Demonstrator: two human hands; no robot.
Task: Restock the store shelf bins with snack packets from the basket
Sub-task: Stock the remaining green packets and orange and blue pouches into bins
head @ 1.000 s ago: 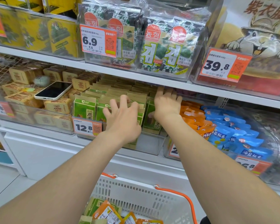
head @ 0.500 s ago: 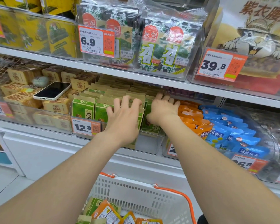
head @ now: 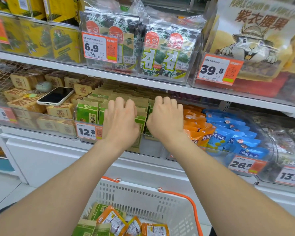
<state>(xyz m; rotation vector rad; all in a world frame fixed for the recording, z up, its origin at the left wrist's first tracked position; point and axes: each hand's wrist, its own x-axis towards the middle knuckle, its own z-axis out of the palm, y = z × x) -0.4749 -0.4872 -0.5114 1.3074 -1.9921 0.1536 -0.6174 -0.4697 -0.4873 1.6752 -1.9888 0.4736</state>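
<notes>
Green and tan snack packets (head: 87,113) stand in rows inside a clear shelf bin (head: 150,149) on the middle shelf. My left hand (head: 121,123) rests on the front rows, its fingers hooked over the packet tops. Just to the right, my right hand (head: 165,120) curls its fingers over the tops of the neighbouring row in the same way. The fingertips of both hands are hidden among the packets. Below my arms sits the white basket (head: 143,198) with orange handles, holding green packets (head: 87,227) and orange packets (head: 112,220).
A bin of orange packets (head: 197,132) and blue packets (head: 235,133) is to the right. Left, a phone (head: 55,96) lies on brown boxed snacks. A 12.8 price tag (head: 89,132) hangs on the green bin. The upper shelf edge (head: 143,80) runs close above my hands.
Both hands have drawn back from deeper in the bin toward its front, and their straight fingers have curled over the packet tops.
</notes>
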